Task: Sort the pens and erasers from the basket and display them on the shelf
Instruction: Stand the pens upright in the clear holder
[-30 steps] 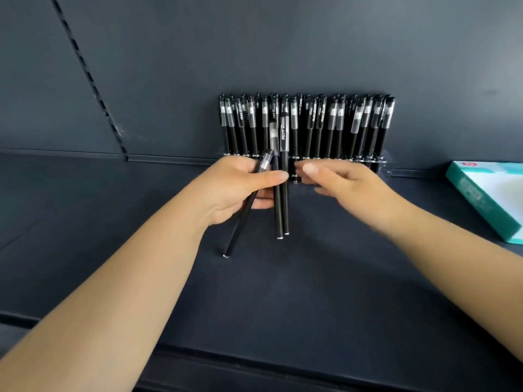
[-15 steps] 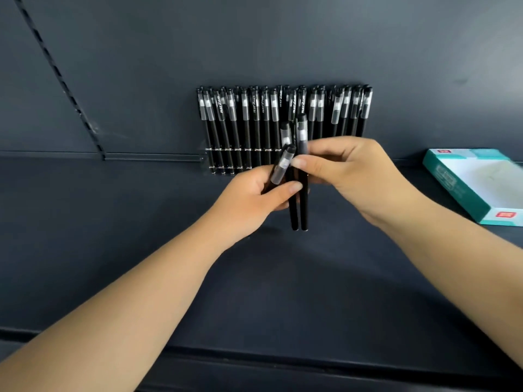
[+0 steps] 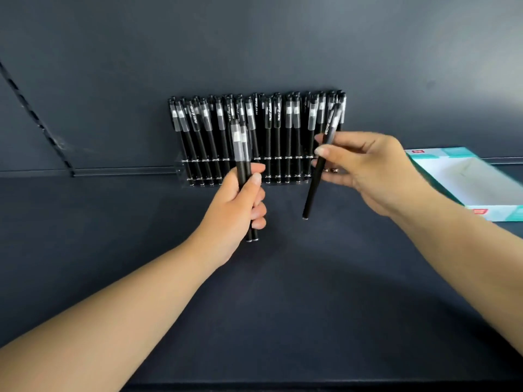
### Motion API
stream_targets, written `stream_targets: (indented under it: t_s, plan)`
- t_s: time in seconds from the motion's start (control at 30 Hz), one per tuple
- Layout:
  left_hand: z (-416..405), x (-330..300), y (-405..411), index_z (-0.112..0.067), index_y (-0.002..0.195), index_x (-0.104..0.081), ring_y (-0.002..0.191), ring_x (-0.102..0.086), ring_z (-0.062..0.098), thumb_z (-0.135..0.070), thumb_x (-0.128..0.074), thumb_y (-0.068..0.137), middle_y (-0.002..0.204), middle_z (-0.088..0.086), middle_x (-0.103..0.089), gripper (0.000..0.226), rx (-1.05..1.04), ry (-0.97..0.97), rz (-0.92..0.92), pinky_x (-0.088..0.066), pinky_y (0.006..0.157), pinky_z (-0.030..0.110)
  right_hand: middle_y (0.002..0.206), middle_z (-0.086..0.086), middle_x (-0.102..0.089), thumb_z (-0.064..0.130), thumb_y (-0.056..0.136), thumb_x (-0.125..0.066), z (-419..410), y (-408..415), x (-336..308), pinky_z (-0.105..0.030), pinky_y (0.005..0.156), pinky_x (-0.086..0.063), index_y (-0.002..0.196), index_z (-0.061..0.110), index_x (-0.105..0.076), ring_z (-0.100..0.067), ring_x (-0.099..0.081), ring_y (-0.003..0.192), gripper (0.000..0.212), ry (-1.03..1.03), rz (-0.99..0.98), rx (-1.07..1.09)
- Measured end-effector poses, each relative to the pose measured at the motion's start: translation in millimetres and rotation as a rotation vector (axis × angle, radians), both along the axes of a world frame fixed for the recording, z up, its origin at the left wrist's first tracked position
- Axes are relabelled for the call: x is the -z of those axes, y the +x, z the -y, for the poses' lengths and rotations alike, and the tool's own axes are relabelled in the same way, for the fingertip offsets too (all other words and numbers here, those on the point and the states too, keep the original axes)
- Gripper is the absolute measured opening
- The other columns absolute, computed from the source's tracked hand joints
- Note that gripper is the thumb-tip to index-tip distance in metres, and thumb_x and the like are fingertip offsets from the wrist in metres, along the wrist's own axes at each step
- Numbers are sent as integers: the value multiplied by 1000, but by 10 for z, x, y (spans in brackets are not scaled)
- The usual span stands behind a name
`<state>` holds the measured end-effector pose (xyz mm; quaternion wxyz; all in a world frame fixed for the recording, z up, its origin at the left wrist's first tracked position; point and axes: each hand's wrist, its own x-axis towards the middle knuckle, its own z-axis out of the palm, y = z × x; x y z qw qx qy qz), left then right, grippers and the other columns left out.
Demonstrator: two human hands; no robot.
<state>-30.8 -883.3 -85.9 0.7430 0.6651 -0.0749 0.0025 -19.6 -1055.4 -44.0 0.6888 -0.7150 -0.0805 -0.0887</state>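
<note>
Head view: mid-stocking, right hand (image 3: 370, 171) pinching one black pen (image 3: 318, 176) near the pen rack (image 3: 271, 142), left hand (image 3: 240, 205) gripping two pens (image 3: 243, 154); next, slotting it upright.

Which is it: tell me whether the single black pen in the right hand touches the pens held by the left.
Apart. The head view shows bare shelf between the single black pen and the left hand's pens.

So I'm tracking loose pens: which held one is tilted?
The single pen in the right hand; the left hand's two pens stand upright.
</note>
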Motion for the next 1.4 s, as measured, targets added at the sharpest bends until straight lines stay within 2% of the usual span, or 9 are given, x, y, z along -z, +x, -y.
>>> stream_targets:
  t_s: [0.07, 0.23, 0.4, 0.6, 0.8, 0.97, 1.07, 1.23, 1.4]
  plan:
    - [92, -32, 98, -27, 93, -44, 45, -27, 6, -24, -37, 98, 55, -8, -35, 9, -3, -19, -5, -24, 43, 19, 72, -3, -63, 4, 86, -59, 138, 93, -142, -16, 62, -52, 83, 8, -67, -9, -62, 69, 10, 36, 64, 91]
    - [398, -36, 321, -22, 85, -36, 41, -27, 7, -19, -34, 99, 58, -3, -35, 15, -11, -110, -47, -21, 40, 18, 51, 15, -61, 1, 87, -57, 354, 321, -381, -16, 62, -51, 73, 22, -61, 0, -60, 58, 26, 102, 220, 292]
    - [596, 42, 508, -22, 87, -42, 52, -36, 8, -8, -36, 98, 68, -2, -44, 18, -45, 28, 81, -29, 48, 23, 56, 12, -60, -2, 86, -58, 338, 620, -308, -19, 62, -52, 80, 23, -54, 0, -60, 59, 26, 148, 241, 360]
    - [549, 110, 671, -24, 90, -50, 61, -53, 2, -12, -39, 98, 76, -7, -60, 18, -41, 23, 139, -44, 60, 20, 79, 3, -65, 6, 85, -63, 342, 864, -62, -30, 76, -56, 85, 23, -56, -13, -64, 78, 18, 76, 201, 385]
    - [520, 181, 734, -30, 97, -52, 78, -62, -1, -15, -41, 97, 88, -8, -65, 17, 4, 13, 156, -52, 76, 21, 73, 10, -61, 7, 85, -63, 300, 921, 72, -27, 77, -55, 83, 27, -54, -7, -62, 77, 22, 20, 232, 363]
    - [527, 215, 751, -32, 96, -55, 76, -60, -6, -14, -46, 94, 88, -9, -62, 20, 8, 17, 160, -52, 82, 22, 75, 11, -64, 14, 80, -69, 291, 967, 184, -40, 88, -52, 81, 34, -56, -13, -65, 85, 24, -148, 236, 391]
    - [526, 229, 754, -31, 97, -57, 78, -60, -7, -13, -47, 94, 81, -11, -66, 21, 13, -9, 153, -51, 81, 17, 76, 14, -63, 14, 80, -70, 260, 959, 228, -39, 89, -51, 82, 37, -56, -13, -64, 85, 27, -211, 217, 363]
    - [540, 242, 721, -35, 96, -57, 89, -61, -7, -15, -48, 93, 84, -24, -69, 22, 42, 25, 163, -48, 89, 16, 80, 21, -58, 16, 82, -68, 210, 914, 256, -32, 92, -49, 109, 18, -64, -11, -62, 91, 28, -335, 171, 324]
    - [518, 250, 771, -31, 97, -58, 84, -65, 1, -15, -47, 94, 84, -16, -70, 20, 29, -32, 124, -50, 80, 22, 79, 21, -58, 14, 82, -68, 224, 924, 266, -27, 91, -49, 109, 12, -65, -6, -60, 86, 28, -341, 160, 315]
